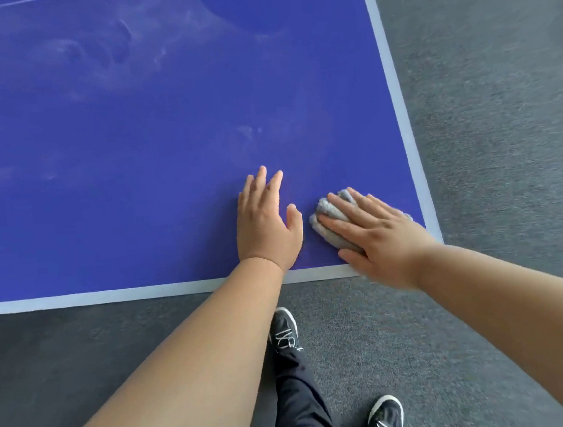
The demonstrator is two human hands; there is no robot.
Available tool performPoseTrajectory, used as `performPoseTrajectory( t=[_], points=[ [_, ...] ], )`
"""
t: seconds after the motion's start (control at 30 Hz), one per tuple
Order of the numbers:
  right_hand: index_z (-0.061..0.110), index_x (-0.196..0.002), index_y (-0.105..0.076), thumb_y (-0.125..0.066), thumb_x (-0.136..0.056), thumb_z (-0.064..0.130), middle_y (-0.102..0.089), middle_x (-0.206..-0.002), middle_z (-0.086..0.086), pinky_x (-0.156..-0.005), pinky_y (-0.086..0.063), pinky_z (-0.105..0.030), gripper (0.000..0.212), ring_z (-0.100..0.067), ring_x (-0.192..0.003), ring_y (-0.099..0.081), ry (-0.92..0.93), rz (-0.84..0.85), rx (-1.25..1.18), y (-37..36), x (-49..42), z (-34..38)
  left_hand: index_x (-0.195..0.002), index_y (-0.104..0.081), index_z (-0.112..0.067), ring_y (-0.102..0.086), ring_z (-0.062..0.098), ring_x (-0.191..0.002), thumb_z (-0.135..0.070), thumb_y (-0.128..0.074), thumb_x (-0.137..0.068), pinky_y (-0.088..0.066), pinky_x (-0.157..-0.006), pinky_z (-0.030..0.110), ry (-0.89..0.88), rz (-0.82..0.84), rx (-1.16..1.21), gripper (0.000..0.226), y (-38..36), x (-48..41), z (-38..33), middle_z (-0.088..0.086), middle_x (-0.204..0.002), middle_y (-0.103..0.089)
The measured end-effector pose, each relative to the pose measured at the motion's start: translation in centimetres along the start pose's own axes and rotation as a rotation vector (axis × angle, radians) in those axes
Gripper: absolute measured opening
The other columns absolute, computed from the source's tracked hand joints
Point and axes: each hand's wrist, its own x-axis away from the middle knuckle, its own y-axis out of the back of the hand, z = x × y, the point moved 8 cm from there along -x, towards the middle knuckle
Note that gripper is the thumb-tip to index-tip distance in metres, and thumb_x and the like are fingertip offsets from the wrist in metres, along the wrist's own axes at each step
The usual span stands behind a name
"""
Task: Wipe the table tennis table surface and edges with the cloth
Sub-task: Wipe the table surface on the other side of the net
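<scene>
The blue table tennis table fills the upper part of the view, with a white line along its near edge and its right edge. A crumpled grey cloth lies on the blue surface near the near right corner. My right hand presses flat on the cloth with straight, spread fingers; part of the cloth is hidden under the palm. My left hand rests flat on the bare surface just left of the cloth, fingers straight, not touching the cloth.
Pale dusty smears mark the far part of the surface. Grey carpet surrounds the table on the right and below. My legs in dark trousers and black-and-white shoes stand close to the near edge.
</scene>
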Motion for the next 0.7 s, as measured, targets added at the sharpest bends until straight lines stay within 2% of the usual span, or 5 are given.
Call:
performPoseTrajectory(
  t=[0.2,0.27,0.37,0.5,0.7],
  points=[
    [0.045,-0.162,-0.006,-0.019,-0.099,0.067,0.004,-0.174,0.004,-0.13,0.002,-0.044,0.068,-0.028,-0.16,0.007,-0.476,-0.112,-0.091,3.0,-9.9,-4.6,-0.164,-0.016,-0.032,-0.005,0.028,-0.16,-0.055,-0.035,-0.098,-0.005,-0.129,0.053,-0.009,0.086,-0.428,0.073,3.1,-6.0,8.0,0.002,-0.174,-0.009],
    [0.044,-0.162,-0.012,-0.025,-0.098,0.07,-0.004,-0.174,0.001,-0.129,-0.006,-0.05,0.07,-0.033,-0.16,0.0,-0.357,-0.155,-0.065,2.3,-10.5,-0.6,-0.164,-0.018,-0.032,-0.005,0.028,-0.159,-0.056,-0.034,-0.097,-0.006,-0.129,0.053,-0.004,0.08,-0.435,0.073,3.1,-6.5,9.5,0.001,-0.174,-0.009],
    [0.042,-0.163,-0.022,-0.043,-0.097,0.064,-0.013,-0.174,0.003,-0.128,-0.011,-0.052,0.073,-0.032,-0.16,-0.009,0.072,-0.188,-0.023,-0.7,-5.9,8.8,-0.163,-0.024,-0.032,-0.008,0.026,-0.159,-0.056,-0.033,-0.094,-0.007,-0.129,0.052,-0.02,0.032,-0.397,0.074,2.9,-6.5,9.6,-0.001,-0.173,-0.014],
    [0.04,-0.163,-0.024,-0.046,-0.101,0.057,-0.008,-0.174,0.006,-0.129,-0.015,-0.049,0.068,-0.025,-0.161,-0.007,0.196,-0.117,-0.005,-1.7,-3.7,10.1,-0.163,-0.024,-0.031,-0.008,0.027,-0.159,-0.055,-0.034,-0.094,-0.008,-0.129,0.053,-0.018,0.048,-0.395,0.074,3.3,-6.6,9.4,0.0,-0.173,-0.014],
    [0.036,-0.162,-0.027,-0.037,-0.099,0.058,-0.018,-0.172,0.0,-0.127,-0.019,-0.052,0.068,-0.032,-0.158,-0.016,-0.366,-0.238,-0.05,3.6,-10.0,-3.3,-0.163,-0.026,-0.03,-0.008,0.027,-0.159,-0.053,-0.035,-0.093,-0.007,-0.129,0.053,-0.018,0.043,-0.384,0.074,3.2,-6.6,9.3,0.0,-0.173,-0.014]
  ],
)
